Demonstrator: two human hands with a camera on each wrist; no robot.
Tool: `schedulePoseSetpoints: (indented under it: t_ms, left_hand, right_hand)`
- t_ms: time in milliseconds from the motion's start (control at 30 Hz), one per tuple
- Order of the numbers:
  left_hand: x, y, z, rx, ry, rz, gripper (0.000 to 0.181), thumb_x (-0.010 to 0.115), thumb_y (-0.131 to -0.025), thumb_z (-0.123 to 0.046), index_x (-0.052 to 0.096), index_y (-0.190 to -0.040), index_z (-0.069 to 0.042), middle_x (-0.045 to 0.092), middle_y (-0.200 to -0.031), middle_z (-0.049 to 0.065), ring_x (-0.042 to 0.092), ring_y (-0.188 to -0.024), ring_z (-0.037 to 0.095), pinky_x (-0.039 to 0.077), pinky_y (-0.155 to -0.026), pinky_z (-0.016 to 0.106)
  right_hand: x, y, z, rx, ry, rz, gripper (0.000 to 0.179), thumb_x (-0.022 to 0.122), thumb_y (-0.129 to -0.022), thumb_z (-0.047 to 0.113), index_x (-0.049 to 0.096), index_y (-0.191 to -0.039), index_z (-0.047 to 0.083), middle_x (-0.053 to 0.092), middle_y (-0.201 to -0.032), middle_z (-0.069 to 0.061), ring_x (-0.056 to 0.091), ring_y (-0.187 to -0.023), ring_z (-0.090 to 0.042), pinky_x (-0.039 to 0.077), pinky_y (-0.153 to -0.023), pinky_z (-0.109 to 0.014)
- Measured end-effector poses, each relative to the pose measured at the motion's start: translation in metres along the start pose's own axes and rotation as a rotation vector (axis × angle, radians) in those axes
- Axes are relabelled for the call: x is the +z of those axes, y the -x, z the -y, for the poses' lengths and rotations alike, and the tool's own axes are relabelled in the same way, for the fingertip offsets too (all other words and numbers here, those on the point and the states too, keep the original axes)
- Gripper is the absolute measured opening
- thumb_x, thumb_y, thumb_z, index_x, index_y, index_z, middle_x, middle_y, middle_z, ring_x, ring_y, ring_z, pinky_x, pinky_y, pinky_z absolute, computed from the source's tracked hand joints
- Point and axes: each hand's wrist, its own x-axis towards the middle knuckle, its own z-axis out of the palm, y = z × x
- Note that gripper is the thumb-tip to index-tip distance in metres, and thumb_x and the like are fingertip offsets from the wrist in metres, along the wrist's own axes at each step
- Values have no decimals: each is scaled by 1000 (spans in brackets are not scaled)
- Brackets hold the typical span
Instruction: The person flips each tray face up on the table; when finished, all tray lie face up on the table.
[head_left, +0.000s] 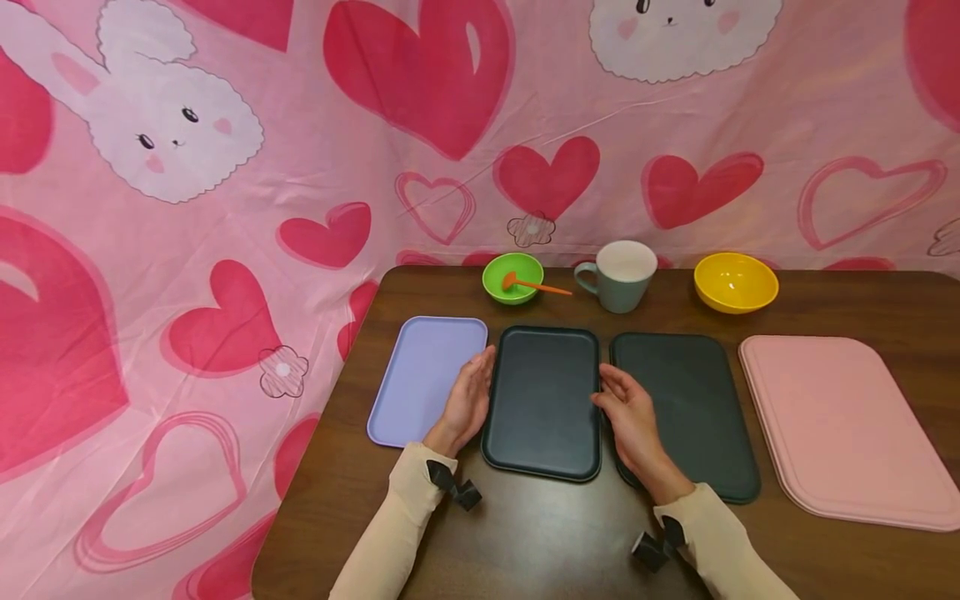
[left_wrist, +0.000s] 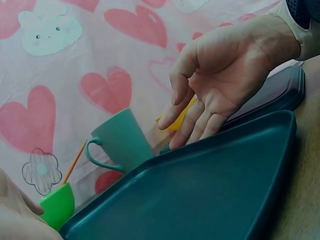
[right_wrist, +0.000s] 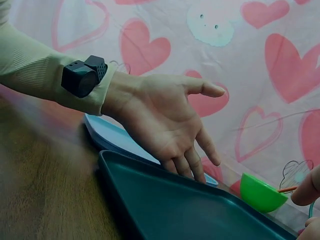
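Observation:
Between my two hands lies a dark navy tray (head_left: 543, 400), flat on the table. My left hand (head_left: 467, 400) is at its left edge, palm turned inward, with fingers extended and partly over the lavender tray (head_left: 420, 383). At the opposite edge is my right hand (head_left: 632, 417), its fingers loosely bent over the near side of a dark green tray (head_left: 693, 417). In the right wrist view, the left hand's (right_wrist: 162, 117) lower fingertips pass behind the tray's rim; whether they touch it, I cannot tell. Neither hand grips anything.
Along the back stand a green bowl (head_left: 495, 289) with an orange spoon (head_left: 547, 289) across it, a grey-green mug (head_left: 624, 287) and a yellow bowl (head_left: 735, 287). A pink board (head_left: 847, 425) lies at the right. A heart-patterned cloth (head_left: 450, 92) hangs behind the wooden table (head_left: 525, 542).

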Motion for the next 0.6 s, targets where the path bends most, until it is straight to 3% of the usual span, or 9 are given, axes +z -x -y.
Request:
schedulePoseSetpoints:
  t_ms: [100, 200, 600]
  left_hand:
    - [-1, -1, 1, 1, -3, 2, 70, 21, -103, -30, -2, -157, 8, -9, -168, 21, -16, -157, 34, -15, -126, 49]
    - [-1, -1, 1, 2, -4, 0, 70, 21, -102, -30, -2, -157, 8, -10, -168, 21, -16, -157, 34, -15, -125, 49]
    - [-2, -5, 2, 11, -12, 4, 66, 19, -103, -25, -2, -157, 7, -11, -168, 21, -17, -156, 35, -15, -125, 52]
  right_hand:
    - [0, -2, -1, 11, 21, 2, 60, 46, -92, -10, 32, -151, -8, 32, -161, -21, 26, -153, -27, 34, -119, -27]
    - [1, -4, -1, 11, 31, 3, 61, 46, -92, -10, 31, -151, -8, 31, -162, -21, 25, -154, -27, 25, -124, -42]
    - [2, -5, 0, 12, 61, 8, 62, 46, -93, -9, 30, -153, -6, 27, -164, -20, 21, -155, -28, 23, -125, -44]
